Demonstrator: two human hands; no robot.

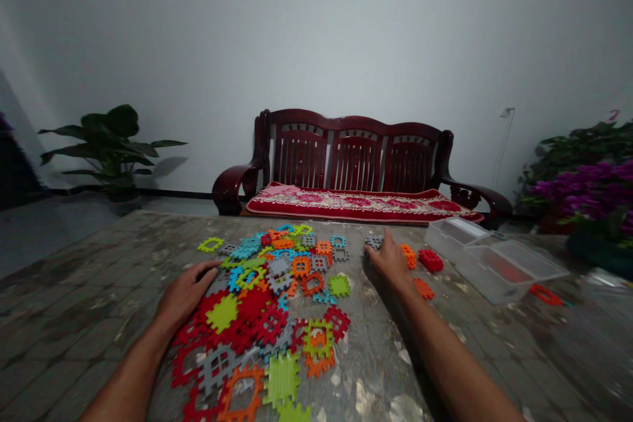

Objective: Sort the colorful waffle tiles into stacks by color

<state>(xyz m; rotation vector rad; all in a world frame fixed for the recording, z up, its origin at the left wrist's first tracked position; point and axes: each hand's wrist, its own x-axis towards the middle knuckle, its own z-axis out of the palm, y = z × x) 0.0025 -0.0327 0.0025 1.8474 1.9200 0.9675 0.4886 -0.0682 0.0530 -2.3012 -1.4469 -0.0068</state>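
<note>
A heap of flat plastic waffle-grid building pieces (262,316) in red, orange, green, blue and grey lies on a stone-patterned table (99,316). My left hand (186,293) rests palm down at the heap's left edge, holding nothing, its fingertips near a grey piece (217,285). My right hand (388,258) is right of the heap, its fingers gripping a small grey piece (373,242). Close to that hand lie an orange piece (408,256) and another orange piece (424,288).
A red clump of pieces (430,260) lies to the right of my right hand. Beyond it stand clear plastic boxes (504,270), with a red-orange piece (546,295) beside them. A dark wooden bench (356,158) stands behind the table, between a leafy plant (111,145) and purple flowers (583,191).
</note>
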